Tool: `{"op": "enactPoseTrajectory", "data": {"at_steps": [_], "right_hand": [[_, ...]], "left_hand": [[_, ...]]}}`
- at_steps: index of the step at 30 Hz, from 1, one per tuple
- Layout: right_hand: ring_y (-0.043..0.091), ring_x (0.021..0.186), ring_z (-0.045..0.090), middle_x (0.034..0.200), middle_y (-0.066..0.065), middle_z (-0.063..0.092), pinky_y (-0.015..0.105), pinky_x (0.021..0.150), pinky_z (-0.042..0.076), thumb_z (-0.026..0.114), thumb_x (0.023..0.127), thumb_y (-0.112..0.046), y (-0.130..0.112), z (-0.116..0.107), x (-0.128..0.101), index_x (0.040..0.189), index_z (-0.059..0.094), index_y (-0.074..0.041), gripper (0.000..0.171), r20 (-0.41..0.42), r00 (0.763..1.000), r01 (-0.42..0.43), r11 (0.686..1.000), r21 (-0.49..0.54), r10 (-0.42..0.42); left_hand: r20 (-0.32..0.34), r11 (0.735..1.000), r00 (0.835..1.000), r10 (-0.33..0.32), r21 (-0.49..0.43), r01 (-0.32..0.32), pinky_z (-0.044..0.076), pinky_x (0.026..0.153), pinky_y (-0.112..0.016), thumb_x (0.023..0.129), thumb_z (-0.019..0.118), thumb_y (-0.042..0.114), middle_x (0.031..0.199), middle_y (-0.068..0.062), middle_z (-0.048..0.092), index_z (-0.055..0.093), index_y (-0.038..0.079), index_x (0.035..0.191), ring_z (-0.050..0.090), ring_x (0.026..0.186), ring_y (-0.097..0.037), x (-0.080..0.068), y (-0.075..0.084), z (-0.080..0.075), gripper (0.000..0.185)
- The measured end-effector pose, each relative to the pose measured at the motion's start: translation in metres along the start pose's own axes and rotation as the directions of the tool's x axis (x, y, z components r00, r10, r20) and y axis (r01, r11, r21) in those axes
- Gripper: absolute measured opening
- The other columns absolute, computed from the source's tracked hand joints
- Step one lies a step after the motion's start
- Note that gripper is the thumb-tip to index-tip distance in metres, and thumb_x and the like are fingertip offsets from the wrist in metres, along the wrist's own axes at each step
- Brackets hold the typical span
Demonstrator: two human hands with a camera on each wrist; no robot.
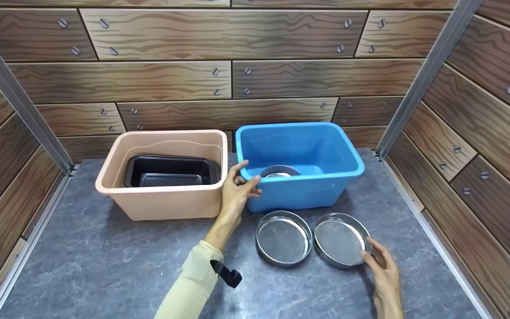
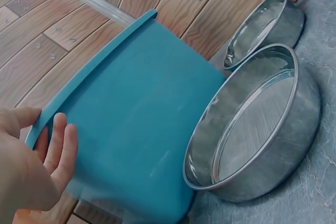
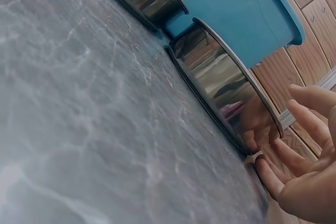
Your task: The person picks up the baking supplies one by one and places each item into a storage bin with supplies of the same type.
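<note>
Two round steel sieves lie side by side on the grey table in front of a blue tub (image 1: pixel 317 176). My left hand (image 1: pixel 246 177) rests against the tub's near left corner, thumb up by the rim and fingers straight on the wall (image 2: pixel 47 156). A third steel pan (image 1: pixel 280 171) sits inside the blue tub. My right hand (image 1: pixel 381 266) touches the right edge of the right sieve (image 1: pixel 340 239) with relaxed fingertips (image 3: pixel 268 174). The left sieve (image 1: pixel 283 238) is untouched, and the left wrist view shows its mesh bottom (image 2: pixel 257 124).
A peach tub (image 1: pixel 162 188) stands left of the blue one and holds a black rectangular tray (image 1: pixel 171 170). Wood-pattern walls close in the back and both sides. The grey stone-look tabletop (image 1: pixel 104 266) extends toward me.
</note>
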State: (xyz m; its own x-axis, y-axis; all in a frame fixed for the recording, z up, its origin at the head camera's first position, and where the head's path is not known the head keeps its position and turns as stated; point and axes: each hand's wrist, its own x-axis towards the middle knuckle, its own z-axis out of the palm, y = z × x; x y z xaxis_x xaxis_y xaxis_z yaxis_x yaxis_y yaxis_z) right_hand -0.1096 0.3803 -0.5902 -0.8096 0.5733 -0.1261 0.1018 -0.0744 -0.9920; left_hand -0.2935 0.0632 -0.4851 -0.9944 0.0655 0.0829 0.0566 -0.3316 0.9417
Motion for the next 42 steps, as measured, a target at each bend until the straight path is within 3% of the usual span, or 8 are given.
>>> {"op": "enactPoseTrajectory", "data": {"at_steps": [12,18,23,28,31,35,38,42], "right_hand": [[0.011,0.125,0.048,0.137,0.002,0.052,0.007,0.092,0.043,0.069,0.091,-0.012,-0.001,-0.001,-0.001,0.14,0.05,-0.006,0.053,0.049,0.999,0.005,0.998,-0.062,-0.001],[0.023,0.139,0.036,0.153,0.017,0.035,0.004,0.092,0.039,0.064,0.095,-0.016,-0.004,0.0,-0.004,0.148,0.04,-0.006,0.059,0.087,0.996,-0.009,0.995,-0.097,0.017],[0.028,0.145,0.024,0.158,0.013,0.026,0.011,0.105,0.034,0.06,0.097,-0.019,-0.006,0.001,-0.006,0.151,0.034,-0.007,0.061,0.096,0.995,-0.017,0.995,-0.095,0.026],[0.03,0.145,0.023,0.16,0.014,0.021,0.015,0.112,0.028,0.059,0.098,-0.022,-0.007,0.003,-0.004,0.148,0.038,-0.003,0.057,0.108,0.994,0.027,0.98,-0.197,-0.006],[0.031,0.146,0.019,0.16,0.017,0.016,0.024,0.118,0.022,0.056,0.1,-0.023,-0.008,0.003,-0.003,0.149,0.036,-0.001,0.057,0.121,0.993,0.049,0.968,-0.245,-0.019],[0.029,0.148,0.015,0.161,0.015,0.014,0.035,0.121,0.015,0.052,0.101,-0.023,-0.011,0.004,-0.005,0.151,0.03,-0.002,0.059,0.116,0.993,0.032,0.972,-0.234,-0.005],[0.026,0.147,0.015,0.161,0.013,0.014,0.032,0.12,0.018,0.051,0.101,-0.024,-0.014,0.006,-0.007,0.151,0.029,-0.002,0.058,0.107,0.994,0.028,0.981,-0.192,-0.007],[0.029,0.146,0.017,0.161,0.013,0.013,0.02,0.108,0.035,0.053,0.101,-0.024,-0.016,0.009,-0.009,0.151,0.028,-0.001,0.062,0.109,0.994,0.033,0.993,-0.116,-0.02]], "left_hand": [[0.05,0.998,0.998,0.034,-0.053,-0.031,0.061,0.06,-0.036,0.084,0.075,0.006,0.075,-0.008,0.06,0.045,0.019,0.143,0.067,0.059,-0.02,0.006,-0.01,-0.003,0.068],[0.088,0.991,0.994,0.071,-0.121,-0.06,0.059,0.054,-0.032,0.086,0.072,0.001,0.076,-0.007,0.059,0.041,0.018,0.146,0.064,0.056,-0.019,0.007,-0.015,-0.002,0.069],[0.103,0.99,0.991,0.084,-0.12,-0.071,0.057,0.051,-0.029,0.086,0.072,0.003,0.078,-0.007,0.059,0.04,0.017,0.146,0.063,0.055,-0.018,0.006,-0.014,-0.002,0.069],[0.087,0.992,0.992,0.086,-0.097,-0.077,0.057,0.05,-0.029,0.086,0.073,0.005,0.078,-0.007,0.059,0.041,0.018,0.146,0.062,0.054,-0.018,0.006,-0.014,-0.004,0.069],[0.085,0.993,0.992,0.09,-0.086,-0.083,0.057,0.049,-0.029,0.086,0.074,0.007,0.078,-0.008,0.06,0.042,0.017,0.145,0.062,0.054,-0.018,0.006,-0.014,-0.004,0.069],[0.086,0.995,0.992,0.09,-0.058,-0.085,0.057,0.049,-0.03,0.086,0.074,0.007,0.079,-0.007,0.061,0.041,0.015,0.146,0.063,0.054,-0.017,0.006,-0.013,-0.004,0.069],[0.086,0.996,0.992,0.088,-0.039,-0.085,0.057,0.048,-0.03,0.086,0.073,0.005,0.079,-0.008,0.062,0.041,0.016,0.145,0.063,0.053,-0.017,0.006,-0.012,-0.004,0.068],[0.081,0.996,0.993,0.086,-0.039,-0.083,0.057,0.048,-0.031,0.086,0.072,0.004,0.078,-0.009,0.061,0.043,0.018,0.143,0.062,0.053,-0.018,0.005,-0.012,-0.005,0.065]]}}
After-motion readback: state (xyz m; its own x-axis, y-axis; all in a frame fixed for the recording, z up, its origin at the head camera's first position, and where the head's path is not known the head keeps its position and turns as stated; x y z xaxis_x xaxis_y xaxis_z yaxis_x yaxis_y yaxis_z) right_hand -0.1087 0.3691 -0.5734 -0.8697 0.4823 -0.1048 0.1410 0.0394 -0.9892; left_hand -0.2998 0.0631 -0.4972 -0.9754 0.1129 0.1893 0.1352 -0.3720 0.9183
